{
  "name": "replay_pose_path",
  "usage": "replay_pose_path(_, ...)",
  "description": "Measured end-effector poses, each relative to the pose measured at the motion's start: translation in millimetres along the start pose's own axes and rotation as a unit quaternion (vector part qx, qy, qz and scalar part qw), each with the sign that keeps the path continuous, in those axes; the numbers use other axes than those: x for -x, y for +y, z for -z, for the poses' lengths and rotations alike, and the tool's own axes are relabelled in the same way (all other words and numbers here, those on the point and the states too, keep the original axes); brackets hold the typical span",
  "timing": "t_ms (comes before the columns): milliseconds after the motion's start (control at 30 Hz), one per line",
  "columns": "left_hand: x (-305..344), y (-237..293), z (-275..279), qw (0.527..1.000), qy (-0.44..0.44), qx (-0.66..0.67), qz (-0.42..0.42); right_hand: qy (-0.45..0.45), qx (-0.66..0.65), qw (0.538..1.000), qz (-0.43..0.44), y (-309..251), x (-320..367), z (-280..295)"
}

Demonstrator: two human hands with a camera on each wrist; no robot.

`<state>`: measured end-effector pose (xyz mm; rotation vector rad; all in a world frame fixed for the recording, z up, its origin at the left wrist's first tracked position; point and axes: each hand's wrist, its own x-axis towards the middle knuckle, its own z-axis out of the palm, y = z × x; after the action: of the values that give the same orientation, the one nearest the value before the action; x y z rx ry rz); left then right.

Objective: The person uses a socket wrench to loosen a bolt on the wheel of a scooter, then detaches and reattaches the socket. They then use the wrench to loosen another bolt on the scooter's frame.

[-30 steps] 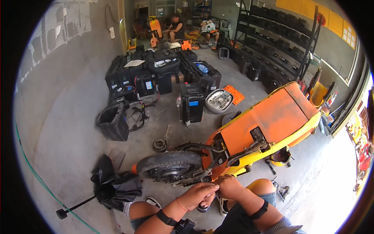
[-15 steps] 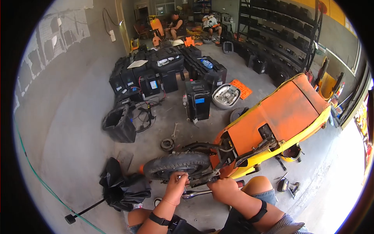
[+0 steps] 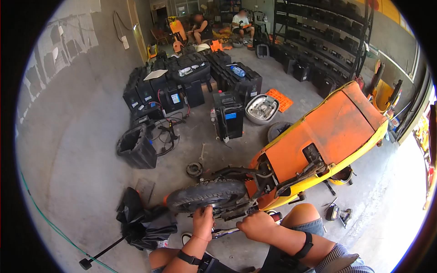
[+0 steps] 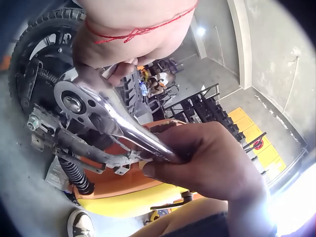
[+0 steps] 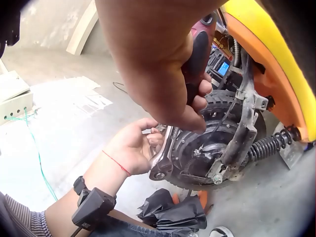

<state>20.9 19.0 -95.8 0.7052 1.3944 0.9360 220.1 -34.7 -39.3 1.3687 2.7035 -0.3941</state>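
Observation:
My right hand [image 3: 258, 225] grips the red-and-black handle [image 5: 198, 54] of a shiny ratchet wrench [image 4: 118, 116]. At the wrench's head, my left hand [image 3: 202, 223] holds on with curled fingers, partly hidden behind the metal in the left wrist view. Both hands are low beside the rear wheel [image 3: 193, 193] of an orange-and-yellow scooter [image 3: 327, 127] that lies tipped over. The wrench head overlaps the wheel's hub side in the left wrist view. A frame arm with a bolt and a coil spring [image 5: 271, 144] show close by.
A black folded bundle [image 3: 143, 223] lies left of the wheel. An open-end wrench [image 3: 202, 151] and a ring-shaped part [image 3: 194, 169] lie beyond it. A cordless tool [image 3: 334, 213] sits by my right knee. Black battery cases [image 3: 230, 118] stand farther back; two people sit behind.
My hands were together near my knees. The left hand has since moved left to the wheel, and the ratchet wrench now shows between the hands. Lately both hands have dipped slightly.

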Motion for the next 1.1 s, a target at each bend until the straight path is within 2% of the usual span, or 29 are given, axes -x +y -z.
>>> replay_pose_path(167, -15, -15, -9, 0.995, -0.008, -0.103, 0.000, -0.035, -0.009, 0.999, -0.025, -2, 6, -13)
replay_pose_path(300, -21, -8, -17, 0.988, -0.027, -0.154, 0.005, -0.116, -0.054, 0.990, -0.051, -7, 15, -4)
replay_pose_path(433, -40, -23, -19, 0.981, -0.074, -0.173, 0.049, -0.078, -0.059, 0.991, -0.093, -9, 25, -3)
replay_pose_path(500, -42, -36, -25, 0.984, -0.022, -0.178, 0.006, -0.070, -0.057, 0.991, -0.101, -3, 27, -8)
replay_pose_path(567, -61, -76, -27, 0.967, -0.002, -0.250, -0.041, -0.051, -0.056, 0.995, -0.068, 1, 32, -9)
replay_pose_path(600, -52, -75, -32, 0.965, -0.006, -0.259, -0.034, -0.048, -0.049, 0.995, -0.067, 1, 34, 0)
replay_pose_path(633, -45, -73, -36, 0.966, -0.007, -0.255, -0.039, -0.082, -0.042, 0.994, -0.066, -1, 37, 12)
replay_pose_path(700, -26, -59, -40, 0.978, -0.025, -0.208, 0.014, -0.122, -0.031, 0.990, -0.064, 1, 43, 17)
replay_pose_path(800, -23, -61, -40, 0.987, -0.051, -0.147, 0.035, -0.093, -0.052, 0.991, -0.079, 7, 49, 10)
replay_pose_path(867, -20, -66, -39, 0.987, -0.061, -0.145, 0.043, -0.108, -0.054, 0.989, -0.080, 5, 53, 17)
replay_pose_path(1033, -22, -64, -43, 0.988, -0.064, -0.132, 0.044, -0.073, -0.056, 0.989, -0.119, 3, 59, 20)
replay_pose_path(1100, -29, -59, -40, 0.988, -0.106, -0.093, 0.057, -0.068, -0.062, 0.986, -0.139, 2, 59, 22)
